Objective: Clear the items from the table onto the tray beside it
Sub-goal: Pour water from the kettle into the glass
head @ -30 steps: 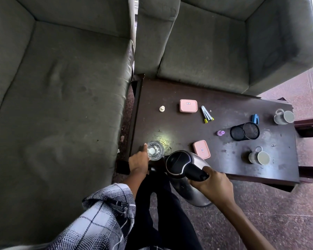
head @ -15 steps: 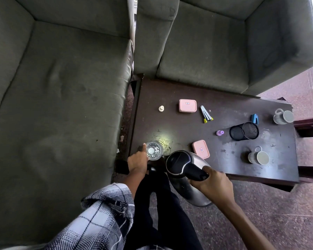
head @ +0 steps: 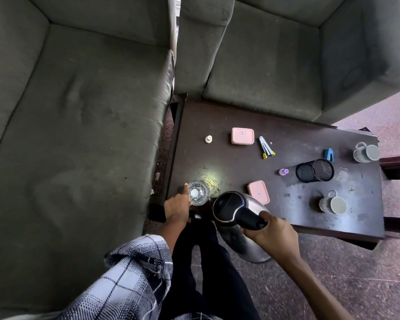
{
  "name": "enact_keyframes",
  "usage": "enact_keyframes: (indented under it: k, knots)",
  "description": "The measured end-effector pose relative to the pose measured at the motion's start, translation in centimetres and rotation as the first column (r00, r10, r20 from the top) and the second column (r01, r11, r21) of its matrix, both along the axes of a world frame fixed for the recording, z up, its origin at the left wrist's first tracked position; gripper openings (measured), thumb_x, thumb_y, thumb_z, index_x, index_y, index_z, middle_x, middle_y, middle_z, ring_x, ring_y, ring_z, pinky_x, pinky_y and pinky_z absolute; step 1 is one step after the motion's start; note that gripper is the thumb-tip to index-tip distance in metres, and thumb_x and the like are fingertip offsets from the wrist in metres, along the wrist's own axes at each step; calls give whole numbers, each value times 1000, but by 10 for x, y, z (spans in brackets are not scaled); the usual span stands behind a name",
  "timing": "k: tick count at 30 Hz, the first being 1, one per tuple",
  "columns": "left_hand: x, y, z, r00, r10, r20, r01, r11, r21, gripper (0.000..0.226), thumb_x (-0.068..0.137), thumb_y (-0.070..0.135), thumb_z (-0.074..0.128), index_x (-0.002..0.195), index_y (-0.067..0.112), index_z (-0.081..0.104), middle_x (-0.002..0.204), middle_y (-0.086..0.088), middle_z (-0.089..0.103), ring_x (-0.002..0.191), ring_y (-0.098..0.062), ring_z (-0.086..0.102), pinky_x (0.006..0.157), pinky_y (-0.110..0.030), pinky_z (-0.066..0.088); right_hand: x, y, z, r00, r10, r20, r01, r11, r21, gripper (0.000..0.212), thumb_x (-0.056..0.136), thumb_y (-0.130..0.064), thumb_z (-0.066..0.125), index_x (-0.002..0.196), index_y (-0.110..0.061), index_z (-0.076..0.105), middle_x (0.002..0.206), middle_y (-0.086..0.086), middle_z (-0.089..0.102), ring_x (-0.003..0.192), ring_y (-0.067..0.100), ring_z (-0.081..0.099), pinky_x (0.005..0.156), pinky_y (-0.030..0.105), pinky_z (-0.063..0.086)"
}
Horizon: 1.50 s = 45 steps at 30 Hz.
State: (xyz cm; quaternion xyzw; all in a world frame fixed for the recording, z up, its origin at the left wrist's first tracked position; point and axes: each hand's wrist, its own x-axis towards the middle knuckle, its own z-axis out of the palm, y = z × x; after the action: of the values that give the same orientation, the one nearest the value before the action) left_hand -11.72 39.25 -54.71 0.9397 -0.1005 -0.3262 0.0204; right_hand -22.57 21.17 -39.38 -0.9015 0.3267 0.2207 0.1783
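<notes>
— Listing the left hand (head: pixel 177 205) first: closing on the clear glass (head: pixel 198 192) from its near left side, forefinger lying up against the wall, remaining fingers hiding under the hand.
— Placing the glass where?
— Standing upright at the near left corner of the dark table (head: pixel 240 172), just beside a bright patch of light.
— Entering the right hand (head: pixel 273 236) how?
— Wrapping tight round the black handle of the steel kettle (head: pixel 245 245). Carrying it clear of the surface, over the table's near edge. Tipping it toward the glass, spout end sitting just beside the rim. Pouring or not: impossible to tell.
— Logging the rest of the tabletop?
— Lying toward the far edge: small white stopper (head: pixel 208 139), pink box (head: pixel 243 136), cluster of slim grey pieces (head: pixel 266 147) with yellow tips. Lying just beside the kettle: second pink box (head: pixel 258 192). Sitting mid-table: small purple piece (head: pixel 283 172), near a black mesh cup (head: pixel 314 170), upright or tipped over not telling. Resting further right: blue item (head: pixel 328 154), far grey mug (head: pixel 366 152) at the corner, near grey mug (head: pixel 333 204) toward the near edge.
— Surrounding the table?
— Flanking at left: grey-green sofa (head: pixel 79 135). Backing the far edge: grey-green armchair (head: pixel 275 65). Lying underneath: reddish stone floor (head: pixel 333 273). Covering the left arm: checked sleeve (head: pixel 134 273).
</notes>
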Motion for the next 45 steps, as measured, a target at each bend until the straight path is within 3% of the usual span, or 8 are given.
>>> enact_keyframes:
  k: [4,12,31,38,45]
  knots:
    - [1,0,2,1000,2,-6,-2,1000,-4,59,97,21,47,147,23,18,108,-8,69,96,-25,67,73,-34,50,4,1,2,1000,20,-5,-20,1000,-7,43,64,-55,69,79,-16,61,63,0,53,76,29,63,61,30,43]
    - [2,-1,2,1000,-1,-18,1,1000,-12,57,97,21,46,147,22,18,110,-9,68,98,-26,66,74,-34,49,9,-1,0,1000,24,-2,-24,1000,-11,45,64,-56,69,77,-14,59,58,-3,49,64,24,51,58,28,38]
    - [0,0,-7,1000,13,-24,-14,1000,-11,58,96,17,45,147,25,18,108,-11,69,96,-29,67,72,-34,50,12,0,-3,1000,7,2,-7,1000,-26,45,64,-54,71,75,-12,58,62,0,52,64,26,48,57,28,38]
    - [1,0,-7,1000,-3,-12,3,1000,-6,58,96,17,46,147,24,18,108,-10,69,96,-27,67,72,-34,50,12,2,-5,1000,20,-9,-20,1000,-19,45,63,-54,71,75,-13,59,63,1,55,71,29,60,58,29,42]
    - [1,1,-10,1000,-1,-16,0,1000,-3,59,96,17,46,147,26,17,107,-9,69,95,-27,67,72,-33,50,15,3,-6,1000,15,-24,-16,999,-36,44,63,-54,71,74,-14,57,63,0,53,66,26,51,58,28,38]
